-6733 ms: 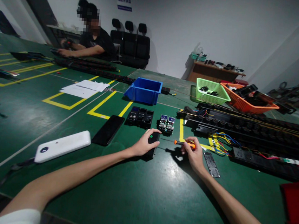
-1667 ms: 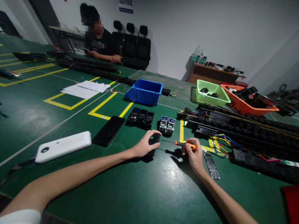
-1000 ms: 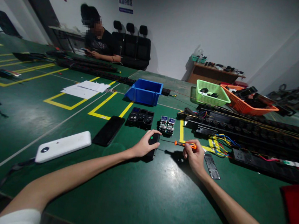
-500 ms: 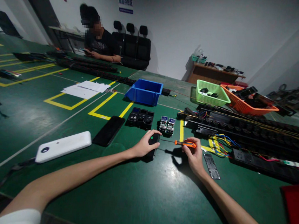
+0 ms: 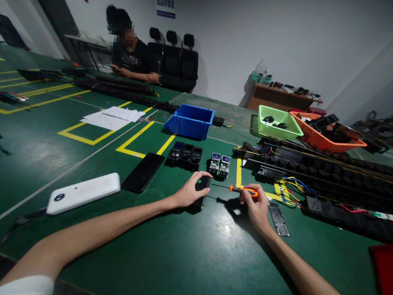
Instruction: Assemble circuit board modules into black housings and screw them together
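My left hand [image 5: 189, 191] is closed around a small black device housing [image 5: 201, 185] with a green dot, held on the green table. In my right hand [image 5: 256, 206] is an orange-and-black screwdriver [image 5: 244, 190], its thin shaft pointing left at the housing. Whether the tip touches the housing is too small to tell. Just behind the housing stand two small circuit boards with screens [image 5: 219, 166]. Left of them lie several black casings [image 5: 184, 155] in a row. A flat dark cover plate [image 5: 279, 219] rests to the right of my right wrist.
A black phone [image 5: 143, 172] and a white corded device [image 5: 84, 193] lie to the left. Behind are a blue bin [image 5: 190, 121], a green basket [image 5: 279, 123] and an orange basket [image 5: 326, 137]. Black wired rails [image 5: 332, 179] fill the right side. A person [image 5: 132, 55] sits across the table.
The fingers of my right hand have shifted on the screwdriver's handle. My left hand and the housing stay in place.
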`<state>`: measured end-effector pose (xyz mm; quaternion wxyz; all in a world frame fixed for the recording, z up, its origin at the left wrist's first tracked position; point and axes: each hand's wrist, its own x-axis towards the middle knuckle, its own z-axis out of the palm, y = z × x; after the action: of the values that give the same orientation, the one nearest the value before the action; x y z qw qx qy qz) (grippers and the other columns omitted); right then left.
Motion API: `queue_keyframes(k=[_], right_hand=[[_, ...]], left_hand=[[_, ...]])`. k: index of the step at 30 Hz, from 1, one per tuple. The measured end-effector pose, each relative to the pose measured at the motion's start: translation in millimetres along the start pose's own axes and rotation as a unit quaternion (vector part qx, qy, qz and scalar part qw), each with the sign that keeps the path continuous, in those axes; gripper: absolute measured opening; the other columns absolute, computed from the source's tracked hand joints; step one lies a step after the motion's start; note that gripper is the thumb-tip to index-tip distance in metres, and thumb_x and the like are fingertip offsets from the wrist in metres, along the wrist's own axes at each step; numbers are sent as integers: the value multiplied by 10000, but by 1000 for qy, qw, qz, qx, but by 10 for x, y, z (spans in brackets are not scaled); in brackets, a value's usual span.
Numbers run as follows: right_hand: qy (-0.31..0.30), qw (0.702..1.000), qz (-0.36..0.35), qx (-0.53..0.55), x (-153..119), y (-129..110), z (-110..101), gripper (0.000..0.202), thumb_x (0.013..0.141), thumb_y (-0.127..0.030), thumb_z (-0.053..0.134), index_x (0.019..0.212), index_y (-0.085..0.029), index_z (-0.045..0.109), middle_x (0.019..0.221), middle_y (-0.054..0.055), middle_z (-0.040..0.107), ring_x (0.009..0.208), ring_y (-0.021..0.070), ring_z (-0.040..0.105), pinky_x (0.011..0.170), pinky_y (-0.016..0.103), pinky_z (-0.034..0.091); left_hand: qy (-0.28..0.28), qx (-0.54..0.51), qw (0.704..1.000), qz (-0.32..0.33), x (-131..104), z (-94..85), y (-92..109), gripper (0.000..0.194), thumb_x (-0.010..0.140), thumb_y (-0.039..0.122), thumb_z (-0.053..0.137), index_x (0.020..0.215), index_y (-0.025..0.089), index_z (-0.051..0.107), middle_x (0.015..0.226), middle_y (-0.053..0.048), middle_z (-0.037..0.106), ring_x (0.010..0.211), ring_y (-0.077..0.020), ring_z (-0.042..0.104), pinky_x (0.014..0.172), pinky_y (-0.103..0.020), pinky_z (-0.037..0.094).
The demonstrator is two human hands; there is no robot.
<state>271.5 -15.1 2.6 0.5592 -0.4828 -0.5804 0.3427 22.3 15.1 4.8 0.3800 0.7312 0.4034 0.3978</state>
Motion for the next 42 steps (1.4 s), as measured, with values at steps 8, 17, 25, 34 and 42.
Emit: queue_keyframes(k=[8, 17, 25, 34, 42], right_hand=[[5, 999, 43, 6, 6, 18, 6, 221, 852, -414, 611, 851, -214, 518, 443, -90, 466, 379, 90, 425, 397, 197, 327], [-18, 1000, 22, 7, 11, 65, -15, 212, 859, -379, 605, 974, -234, 502, 634, -48, 566, 537, 119, 546, 523, 231, 445], [-13, 1000, -1, -7, -7, 84, -29, 229, 828, -335, 644, 996, -233, 525, 759, -19, 595, 623, 137, 589, 593, 265, 476], [-14, 1000, 4, 1, -5, 6, -3, 192, 850, -337, 623, 958, -215, 521, 639, -45, 576, 489, 108, 544, 507, 240, 430], [-12, 999, 32, 4, -1, 19, 8, 187, 868, -375, 602, 912, -217, 513, 524, -78, 501, 401, 89, 470, 408, 202, 365]], left_hand=[[-2, 2, 1000, 0, -1, -3, 4, 371, 810, 257, 596, 1174, 224, 533, 1154, -54, 551, 1040, -216, 541, 974, -368, 405], [-2, 2, 1000, -2, 6, 0, -5, 377, 807, 258, 597, 1178, 223, 533, 1151, -50, 551, 1049, -213, 537, 973, -358, 404], [0, 2, 1000, -3, -1, 5, -3, 375, 807, 258, 593, 1175, 222, 534, 1152, -51, 554, 1047, -212, 540, 971, -358, 406], [0, -2, 1000, 1, 6, 5, -15, 372, 810, 253, 594, 1175, 221, 532, 1159, -55, 551, 1050, -214, 537, 977, -365, 401], [3, -2, 1000, 5, 6, 4, -19, 371, 809, 252, 593, 1175, 223, 535, 1159, -57, 556, 1059, -219, 536, 978, -371, 403]])
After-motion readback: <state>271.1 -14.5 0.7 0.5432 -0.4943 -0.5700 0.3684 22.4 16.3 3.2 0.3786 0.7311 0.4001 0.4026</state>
